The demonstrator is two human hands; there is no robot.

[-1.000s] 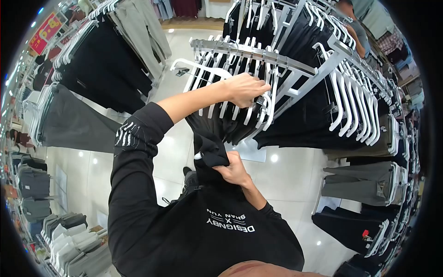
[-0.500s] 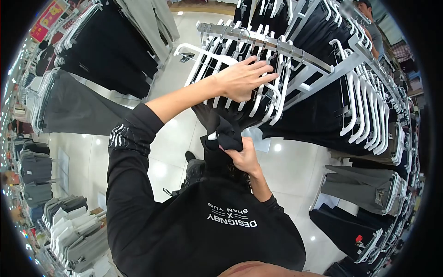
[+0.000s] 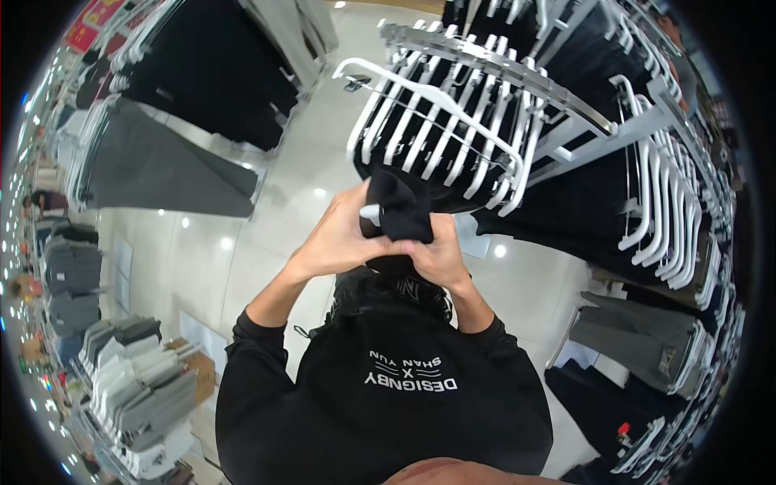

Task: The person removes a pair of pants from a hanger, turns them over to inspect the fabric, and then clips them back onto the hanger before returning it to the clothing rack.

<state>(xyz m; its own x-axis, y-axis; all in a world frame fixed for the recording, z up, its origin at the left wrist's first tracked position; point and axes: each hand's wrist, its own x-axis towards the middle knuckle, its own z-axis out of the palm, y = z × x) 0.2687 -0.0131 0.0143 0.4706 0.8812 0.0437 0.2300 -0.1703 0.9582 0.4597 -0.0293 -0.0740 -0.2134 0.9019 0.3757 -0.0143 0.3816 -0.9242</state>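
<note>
Just above mid-frame, a black garment pinched from both sides

In the head view, the left hand holds the garment's left side, its fingers closed on the cloth and its thumb reaching toward the right hand. The right hand grips the lower right edge, fingers curled in and thumb pressed on the fabric; the thumbs meet or nearly meet. A small white patch shows at the garment's left.

Directly above, a white hanger with metal clips slants in front of a row of others under a metal rail. Grey trousers hang at the left, below black ones. Shirts fill the lower left beside a cardboard box. At the lower right, a red tag marks dark trousers. Pale tiles cover the floor.
</note>
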